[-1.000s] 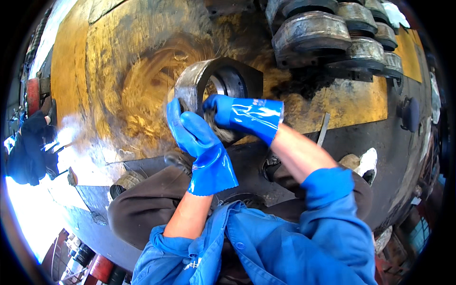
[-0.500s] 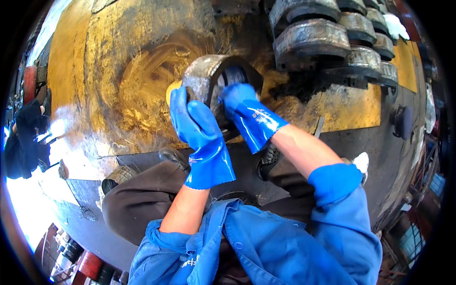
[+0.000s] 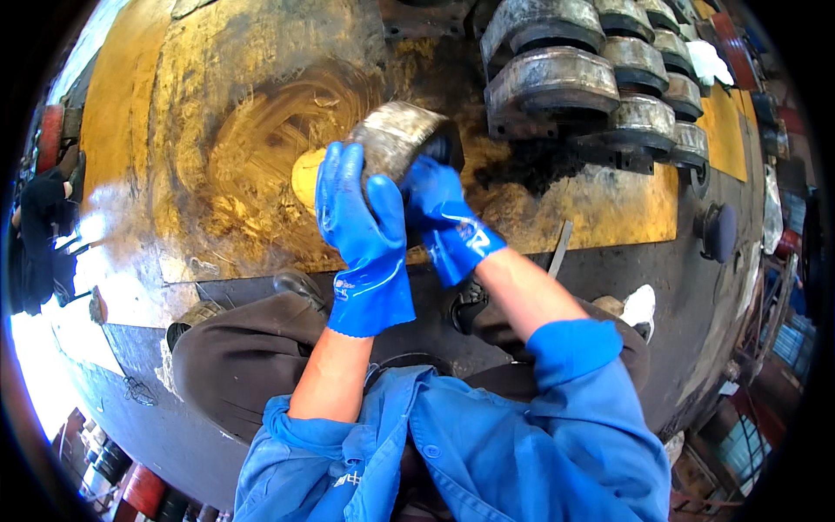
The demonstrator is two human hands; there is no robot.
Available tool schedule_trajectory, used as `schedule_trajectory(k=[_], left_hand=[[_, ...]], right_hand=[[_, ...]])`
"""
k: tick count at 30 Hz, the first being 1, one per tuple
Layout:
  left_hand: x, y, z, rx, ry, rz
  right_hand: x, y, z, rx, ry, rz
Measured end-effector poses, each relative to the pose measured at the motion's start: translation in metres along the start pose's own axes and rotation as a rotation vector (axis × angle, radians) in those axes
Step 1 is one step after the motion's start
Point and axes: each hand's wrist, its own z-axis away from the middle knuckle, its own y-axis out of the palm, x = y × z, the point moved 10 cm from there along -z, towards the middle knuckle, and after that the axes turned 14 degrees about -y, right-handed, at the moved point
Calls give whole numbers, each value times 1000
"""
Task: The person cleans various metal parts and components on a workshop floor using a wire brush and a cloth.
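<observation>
A heavy, worn metal housing (image 3: 387, 137) with a dark round bore stands tilted on the greasy yellow board between my hands. My left hand (image 3: 361, 204), in a blue rubber glove, is cupped against its left side, fingers extended along the outer wall and thumb at the near edge. In a matching glove, my right hand (image 3: 435, 193) grips the right rim at the mouth of the bore; its fingertips are partly hidden there. A yellow round patch (image 3: 306, 178) shows just left of my left hand.
Several similar metal housings (image 3: 561, 78) stand in rows at the far right, with a white cloth (image 3: 709, 63) beside them. A flat metal strip (image 3: 560, 249) lies near my right forearm. A round dark stool-like object (image 3: 718, 233) sits at right. Another person (image 3: 39, 230) is at far left.
The housing has turned and tilted, so more of its outer wall shows and less of the bore. My right hand has shifted from inside the bore toward its rim. The whole view has shifted slightly.
</observation>
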Motion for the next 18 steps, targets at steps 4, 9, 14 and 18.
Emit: schedule_trajectory(k=[4,9,14,18], left_hand=[[-5,3,13,193,169,15],[-1,2,27,297,288,56],[-5,10,33,354,309,29],[1,7,37,355,306,32]], right_hand=[[27,31,33,-22,324,-539],[22,5,21,-301,195,-652],[-2,39,35,-573,361,-1392],[43,84,63,-876,810,-2088]])
